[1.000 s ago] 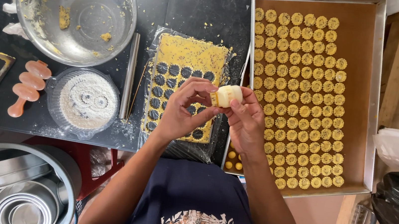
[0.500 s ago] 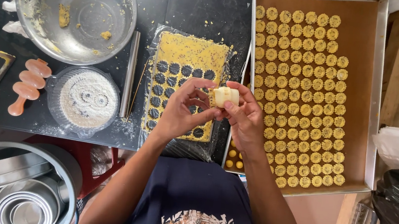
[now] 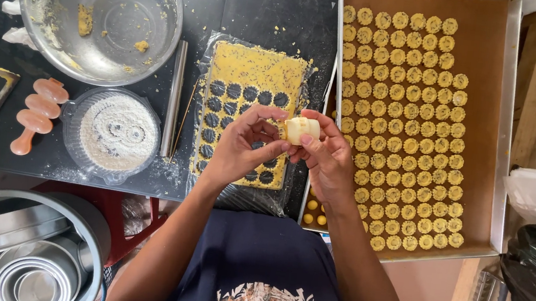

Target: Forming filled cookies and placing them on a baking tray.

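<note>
Small cream-coloured cutter (image 3: pixel 300 130) is held up at chest height, above the tabletop (image 3: pixel 284 11), pinched between both hands; the right hand (image 3: pixel 327 160) is wrapped round its side w/ thumb and fingertips closed on it, while the left hand (image 3: pixel 241 147) is brought in from the other side, fingertips curled and touching the cutter's near end, prob. so the cut piece can be worked out of it over the dough and not dropped. Directly under the grip the yellow dough sheet (image 3: pixel 256 75) is laid flat on clear plastic film, rows of round holes already punched in it. Just right of the grip a big metal baking tray (image 3: pixel 486 128) w/ brown lining is set close, filled w/ rows of small scalloped yellow pieces, far-right strip bare. Left of the grip: a clear round tub (image 3: pixel 118 133) holding white flour, kept near for dusting presumably; a pink moulded tool (image 3: pixel 37 114) beside it; a metal rod (image 3: pixel 173 99) btw tub and dough. Further up-left a steel mixing bowl (image 3: pixel 98 13) is left w/ only dough scraps stuck inside. Low left, a round tin (image 3: pixel 14 256) holds nested metal ring cutters.
</note>
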